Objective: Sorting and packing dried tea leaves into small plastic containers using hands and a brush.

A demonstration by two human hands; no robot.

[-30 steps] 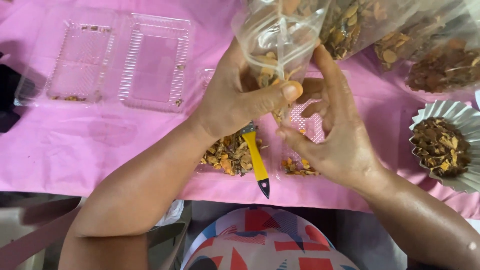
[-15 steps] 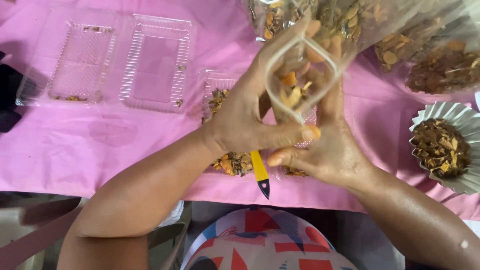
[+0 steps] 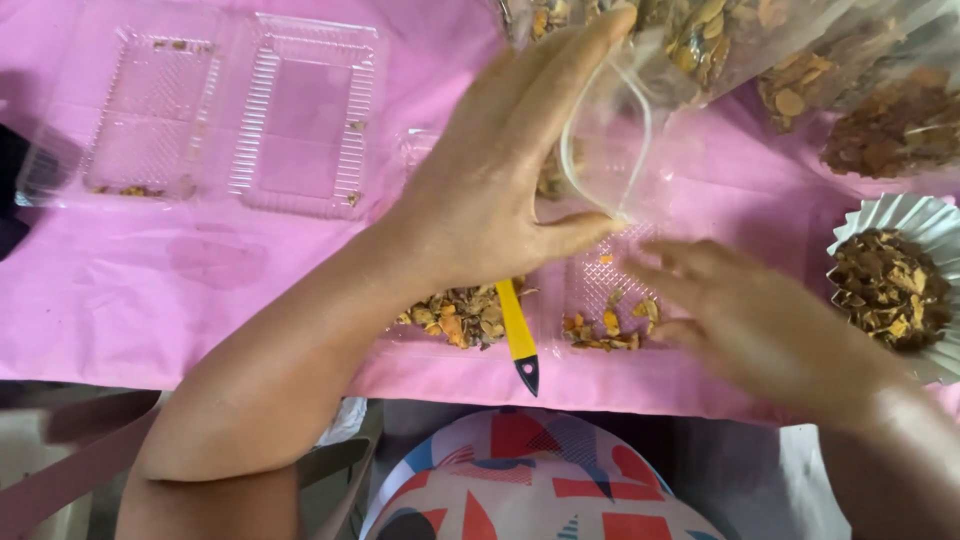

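Note:
My left hand (image 3: 490, 190) grips a small clear plastic bag (image 3: 610, 140) by its open mouth, thumb under it and fingers along its far side. The bag is tilted and holds a few dried yellow-brown pieces. My right hand (image 3: 760, 320) is blurred, with its fingers spread and nothing in it. It hovers just right of a clear hinged container (image 3: 605, 320) that has dried pieces in both halves. A yellow-handled tool (image 3: 517, 330) with a dark tip lies across this container's middle.
An empty open clear clamshell (image 3: 300, 110) lies at the upper left on the pink cloth (image 3: 200, 290). A pleated white cup (image 3: 935, 225) of dried brown pieces stands at the right edge. Larger clear bags of dried pieces (image 3: 880, 110) lie along the top right.
My right hand has let go of the small bag and dropped toward the container. My left hand alone keeps the bag, now tilted with its mouth facing down and toward me.

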